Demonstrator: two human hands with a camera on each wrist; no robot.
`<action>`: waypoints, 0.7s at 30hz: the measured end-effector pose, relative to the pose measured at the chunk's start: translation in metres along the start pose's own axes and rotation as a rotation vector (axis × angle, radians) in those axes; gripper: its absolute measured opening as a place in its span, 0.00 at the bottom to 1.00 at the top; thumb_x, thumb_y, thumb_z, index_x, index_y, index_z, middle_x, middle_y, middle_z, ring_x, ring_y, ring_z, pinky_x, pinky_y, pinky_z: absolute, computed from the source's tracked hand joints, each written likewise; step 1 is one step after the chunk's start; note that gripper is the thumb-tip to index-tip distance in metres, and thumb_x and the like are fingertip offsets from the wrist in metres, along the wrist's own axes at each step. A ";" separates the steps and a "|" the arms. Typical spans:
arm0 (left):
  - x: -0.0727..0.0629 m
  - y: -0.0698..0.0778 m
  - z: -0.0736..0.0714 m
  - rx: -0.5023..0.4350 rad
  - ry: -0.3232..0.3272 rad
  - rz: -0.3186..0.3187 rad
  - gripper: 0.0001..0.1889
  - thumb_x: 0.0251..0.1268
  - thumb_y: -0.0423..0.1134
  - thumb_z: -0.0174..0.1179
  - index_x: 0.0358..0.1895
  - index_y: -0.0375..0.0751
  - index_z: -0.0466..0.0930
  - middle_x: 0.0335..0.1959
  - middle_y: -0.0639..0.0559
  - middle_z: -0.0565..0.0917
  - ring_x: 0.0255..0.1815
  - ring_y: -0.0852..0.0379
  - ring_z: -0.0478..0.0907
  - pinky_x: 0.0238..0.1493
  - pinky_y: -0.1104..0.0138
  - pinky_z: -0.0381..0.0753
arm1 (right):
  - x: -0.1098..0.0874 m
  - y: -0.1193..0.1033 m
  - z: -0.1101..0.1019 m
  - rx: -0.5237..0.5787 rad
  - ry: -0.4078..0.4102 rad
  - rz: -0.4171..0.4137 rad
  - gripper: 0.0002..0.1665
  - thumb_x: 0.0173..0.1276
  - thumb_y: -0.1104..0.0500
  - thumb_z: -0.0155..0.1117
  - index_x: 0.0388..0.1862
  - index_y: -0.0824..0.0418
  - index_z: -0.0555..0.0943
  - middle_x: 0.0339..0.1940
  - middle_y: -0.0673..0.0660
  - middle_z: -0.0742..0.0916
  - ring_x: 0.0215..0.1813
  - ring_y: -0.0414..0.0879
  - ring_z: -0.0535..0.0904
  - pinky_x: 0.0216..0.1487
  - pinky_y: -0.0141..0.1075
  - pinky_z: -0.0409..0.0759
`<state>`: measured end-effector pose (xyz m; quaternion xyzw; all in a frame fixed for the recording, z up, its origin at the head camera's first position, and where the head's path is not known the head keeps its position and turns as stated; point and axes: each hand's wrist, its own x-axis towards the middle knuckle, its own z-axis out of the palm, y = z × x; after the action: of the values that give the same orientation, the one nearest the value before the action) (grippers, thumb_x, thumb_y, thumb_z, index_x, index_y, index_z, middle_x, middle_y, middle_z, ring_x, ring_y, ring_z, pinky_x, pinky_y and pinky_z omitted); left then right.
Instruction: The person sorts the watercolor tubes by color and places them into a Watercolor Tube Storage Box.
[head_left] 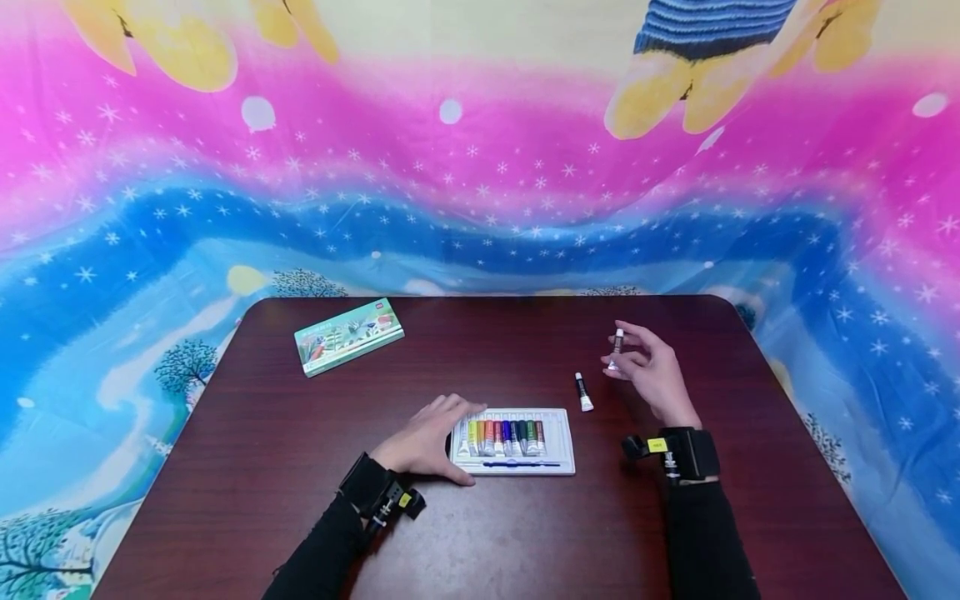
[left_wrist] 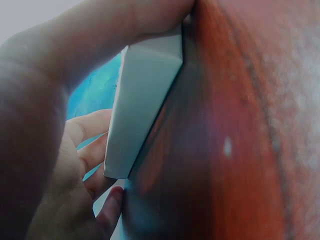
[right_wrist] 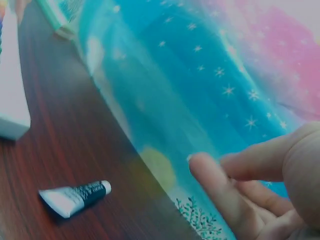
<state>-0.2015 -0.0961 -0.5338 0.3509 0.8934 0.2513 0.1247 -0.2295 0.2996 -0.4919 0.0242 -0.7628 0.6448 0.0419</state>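
Observation:
A white tray [head_left: 566, 454] holds a row of coloured paint tubes [head_left: 510, 437] and a dark blue paintbrush [head_left: 521, 464] along its near side. My left hand [head_left: 429, 437] grips the tray's left end, thumb at the near edge and fingers at the far corner; the left wrist view shows the tray's pale side wall [left_wrist: 142, 107] between them. My right hand [head_left: 654, 371] pinches a brown-labelled paint tube [head_left: 617, 346] between thumb and fingers, right of the tray; the fingers mostly hide it in the right wrist view. A black paint tube [right_wrist: 82, 196] lies on the table near that hand.
A green illustrated paint box [head_left: 348, 337] lies at the table's back left. The dark wooden table [head_left: 247, 467] ends at a printed cloth backdrop [head_left: 465, 192] behind it. Both wrists wear black straps with small cameras.

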 end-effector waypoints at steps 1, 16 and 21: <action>0.000 0.000 0.000 0.001 0.000 0.002 0.58 0.40 0.65 0.81 0.79 0.55 0.64 0.64 0.59 0.74 0.60 0.61 0.67 0.63 0.58 0.71 | 0.000 0.000 0.000 0.011 -0.010 -0.015 0.36 0.74 0.74 0.60 0.79 0.58 0.68 0.55 0.54 0.81 0.47 0.42 0.90 0.44 0.36 0.88; 0.001 0.000 0.000 0.010 0.008 0.007 0.59 0.40 0.65 0.81 0.80 0.54 0.64 0.65 0.59 0.73 0.62 0.60 0.67 0.64 0.57 0.71 | 0.000 -0.001 0.008 0.003 -0.055 -0.092 0.36 0.73 0.69 0.65 0.78 0.54 0.71 0.55 0.61 0.80 0.39 0.44 0.91 0.40 0.39 0.88; 0.000 0.000 0.001 0.009 0.011 0.006 0.59 0.39 0.65 0.81 0.80 0.54 0.64 0.65 0.59 0.73 0.60 0.60 0.67 0.63 0.58 0.71 | 0.000 -0.002 0.010 -0.020 -0.102 -0.114 0.43 0.67 0.73 0.70 0.79 0.54 0.70 0.60 0.59 0.79 0.41 0.51 0.91 0.42 0.39 0.89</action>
<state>-0.2015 -0.0954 -0.5341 0.3526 0.8942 0.2498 0.1174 -0.2293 0.2891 -0.4918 0.0999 -0.7677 0.6317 0.0397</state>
